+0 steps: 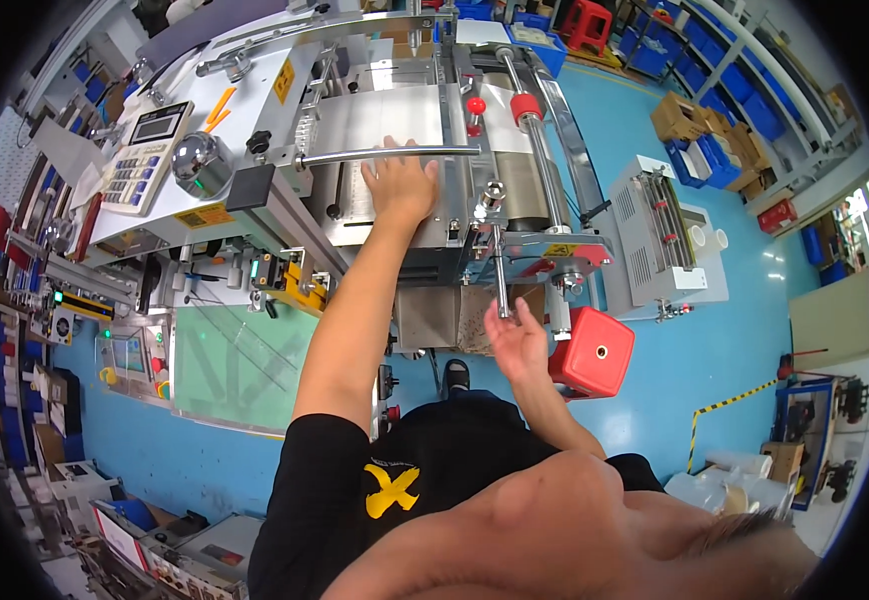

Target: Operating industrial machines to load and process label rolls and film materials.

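My left hand (pixel 401 188) lies palm down with its fingers spread on the flat metal bed (pixel 360 205) of a machine. Its fingertips reach the edge of a pale, shiny sheet (pixel 392 112), beneath a horizontal metal bar (pixel 385 153). Lower and to the right, my right hand (pixel 521 345) is turned partly palm up. Its thumb and fingers are loosely curled about the lower end of a metal handle (pixel 501 275) on the machine's near side. A roller (pixel 527 190) and a rod with a red collar (pixel 525 107) are right of the bed.
A red stool (pixel 595 352) stands close to my right hand. On the left worktop are a calculator (pixel 147 160) and a shiny metal dome (pixel 202 163). A grey slotted machine (pixel 655 235) stands right, with cardboard boxes (pixel 683 118) beyond. A green-topped surface (pixel 240 365) lies lower left.
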A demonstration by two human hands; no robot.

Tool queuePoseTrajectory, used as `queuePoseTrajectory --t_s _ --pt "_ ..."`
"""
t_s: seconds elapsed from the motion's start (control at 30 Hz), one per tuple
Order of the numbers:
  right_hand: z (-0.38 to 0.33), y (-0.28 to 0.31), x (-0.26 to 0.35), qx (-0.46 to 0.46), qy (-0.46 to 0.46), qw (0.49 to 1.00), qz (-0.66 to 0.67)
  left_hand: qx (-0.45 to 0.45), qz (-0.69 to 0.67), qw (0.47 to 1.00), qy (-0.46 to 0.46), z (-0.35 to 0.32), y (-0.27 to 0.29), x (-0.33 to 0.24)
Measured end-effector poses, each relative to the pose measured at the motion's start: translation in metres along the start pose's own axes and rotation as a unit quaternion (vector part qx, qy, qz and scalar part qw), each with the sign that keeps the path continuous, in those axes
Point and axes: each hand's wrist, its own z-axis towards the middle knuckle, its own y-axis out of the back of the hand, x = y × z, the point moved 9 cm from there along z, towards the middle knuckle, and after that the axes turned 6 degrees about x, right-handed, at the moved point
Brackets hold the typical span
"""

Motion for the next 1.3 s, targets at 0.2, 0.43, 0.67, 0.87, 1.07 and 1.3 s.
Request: queuePoseTrajectory --t_s 0.2,0.43,0.67,0.87,1.07,1.3 --pt "-0.003 -0.027 0.025 -0.004 0.145 0.983 0.112 0.048 0.03 0.998 -0.008 -0.001 -0.001 -0.003" --pt "-0.009 -0.075 0.064 0.134 0.199 0.968 0.079 0.05 0.034 0.998 -0.002 -0.002 0.0 -0.006" --pt "-0.029 -0.126 0.07 0.186 0.26 0.933 -0.168 0.028 0.019 0.999 -0.008 -0.003 0.0 -0.005" --pt "-0.022 -0.123 0.069 0.198 0.223 0.947 -0.118 0.046 0.039 0.998 0.002 -0.003 0.005 -0.007" --pt "-0.021 -0.123 0.063 0.215 0.183 0.957 -0.063 0.031 0.032 0.999 0.008 -0.006 0.007 -0.006" --pt "-0.019 -0.11 0.066 0.199 0.175 0.964 -0.017 0.036 0.051 0.998 0.008 -0.006 0.009 -0.009"
